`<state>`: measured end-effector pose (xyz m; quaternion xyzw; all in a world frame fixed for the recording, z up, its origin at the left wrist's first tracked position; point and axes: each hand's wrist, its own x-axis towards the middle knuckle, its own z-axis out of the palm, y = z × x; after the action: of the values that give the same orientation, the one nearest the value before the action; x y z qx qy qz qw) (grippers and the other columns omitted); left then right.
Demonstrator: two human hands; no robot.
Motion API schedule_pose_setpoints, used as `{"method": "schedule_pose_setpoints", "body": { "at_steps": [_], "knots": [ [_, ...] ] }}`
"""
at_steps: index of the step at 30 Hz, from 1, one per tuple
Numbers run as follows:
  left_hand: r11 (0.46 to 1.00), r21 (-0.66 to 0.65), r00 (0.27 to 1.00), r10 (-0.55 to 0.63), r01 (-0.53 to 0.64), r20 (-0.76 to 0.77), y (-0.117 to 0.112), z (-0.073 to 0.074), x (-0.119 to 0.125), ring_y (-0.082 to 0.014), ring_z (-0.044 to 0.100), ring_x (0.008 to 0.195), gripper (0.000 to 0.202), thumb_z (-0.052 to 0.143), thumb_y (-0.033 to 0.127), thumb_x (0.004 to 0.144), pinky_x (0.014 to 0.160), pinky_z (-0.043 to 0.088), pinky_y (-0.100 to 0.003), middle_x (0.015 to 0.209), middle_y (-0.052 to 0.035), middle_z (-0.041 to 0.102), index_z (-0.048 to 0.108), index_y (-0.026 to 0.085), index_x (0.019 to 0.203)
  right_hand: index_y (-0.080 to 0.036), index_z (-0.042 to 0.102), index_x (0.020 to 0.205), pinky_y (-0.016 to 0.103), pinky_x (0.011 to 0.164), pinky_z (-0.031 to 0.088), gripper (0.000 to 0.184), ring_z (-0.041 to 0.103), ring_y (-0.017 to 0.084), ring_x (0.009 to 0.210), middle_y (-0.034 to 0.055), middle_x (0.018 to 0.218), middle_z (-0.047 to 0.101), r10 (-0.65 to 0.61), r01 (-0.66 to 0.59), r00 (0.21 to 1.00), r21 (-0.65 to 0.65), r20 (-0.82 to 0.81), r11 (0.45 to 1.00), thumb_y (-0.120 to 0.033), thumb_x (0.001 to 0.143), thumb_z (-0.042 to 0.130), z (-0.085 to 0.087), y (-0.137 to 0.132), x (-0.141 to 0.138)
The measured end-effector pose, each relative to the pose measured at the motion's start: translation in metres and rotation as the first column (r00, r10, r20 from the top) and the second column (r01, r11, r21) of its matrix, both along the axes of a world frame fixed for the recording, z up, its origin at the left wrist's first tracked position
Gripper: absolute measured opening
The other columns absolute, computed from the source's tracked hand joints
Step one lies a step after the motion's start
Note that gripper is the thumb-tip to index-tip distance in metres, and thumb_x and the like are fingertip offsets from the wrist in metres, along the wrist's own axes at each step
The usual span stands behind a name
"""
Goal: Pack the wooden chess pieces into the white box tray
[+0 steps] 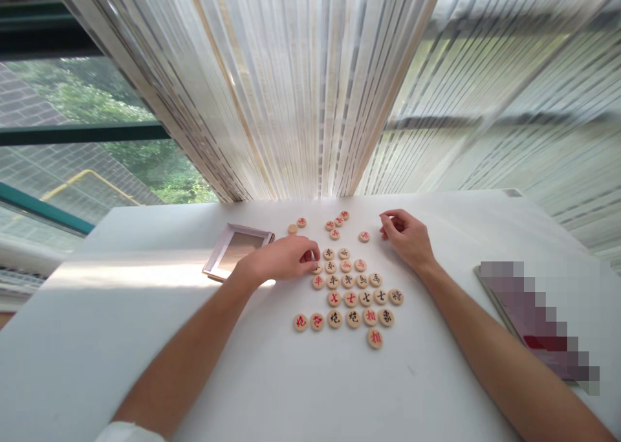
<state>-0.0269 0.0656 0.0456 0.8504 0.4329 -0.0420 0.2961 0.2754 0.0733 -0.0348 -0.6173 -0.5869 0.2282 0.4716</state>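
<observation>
Round wooden Chinese chess pieces [347,281] with red or black characters lie in uneven rows on the white table. My left hand [291,257] reaches in from the left, its thumb and fingers closed on a Chinese chess piece [317,268] at the left end of a row. The fingertips partly cover that piece. Right of the far loose pieces, my right hand [407,238] rests by the table top with fingers curled in; no piece shows in it. Nearest to it lies a red-marked piece [364,237].
Beyond the rows lie several loose red pieces [334,234] and a blank-faced piece [292,229]. A shallow open box [237,248] stands behind my left forearm. A flat, partly blurred-out object [524,325] lies at the right. String curtains [291,92] hang at the table's [145,325] far edge.
</observation>
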Motion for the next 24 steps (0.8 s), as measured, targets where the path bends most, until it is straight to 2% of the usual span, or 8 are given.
{"method": "schedule_pose_setpoints", "body": {
  "at_steps": [17,20,24],
  "knots": [
    [1.0,0.016,1.0,0.009,-0.01,0.017,0.001,0.002,-0.003,-0.0202,0.069,0.089,0.027,0.052,0.04,0.096,0.072,0.048,-0.027,0.104,-0.0033,0.075,0.071,0.026,0.11,-0.021,0.069,0.097,0.029,0.064,0.055,0.029,0.07,0.018,0.058,0.0015,0.068,0.071,0.002,-0.002,1.0,0.004,-0.016,1.0,-0.049,0.091,0.064,0.002,-0.001,-0.001],
    [0.997,0.061,0.996,0.047,-0.052,0.074,0.006,0.007,-0.013,-0.0202,0.069,0.091,0.026,0.049,0.037,0.097,0.077,0.049,-0.027,0.106,-0.0028,0.075,0.07,0.027,0.11,-0.021,0.069,0.097,0.03,0.065,0.055,0.029,0.07,0.019,0.059,0.0015,0.068,0.071,0.006,-0.006,1.0,-0.001,-0.017,1.0,-0.049,0.091,0.064,0.002,0.0,-0.001],
    [0.97,0.18,0.983,0.146,-0.165,0.115,0.016,0.014,-0.034,-0.0204,0.069,0.097,0.024,0.049,0.032,0.096,0.084,0.05,-0.028,0.109,-0.0009,0.075,0.07,0.027,0.107,-0.021,0.069,0.097,0.03,0.064,0.054,0.032,0.069,0.019,0.057,0.0016,0.067,0.071,0.009,-0.009,1.0,-0.003,-0.014,1.0,-0.051,0.091,0.064,0.002,0.0,-0.001]
  ]
}}
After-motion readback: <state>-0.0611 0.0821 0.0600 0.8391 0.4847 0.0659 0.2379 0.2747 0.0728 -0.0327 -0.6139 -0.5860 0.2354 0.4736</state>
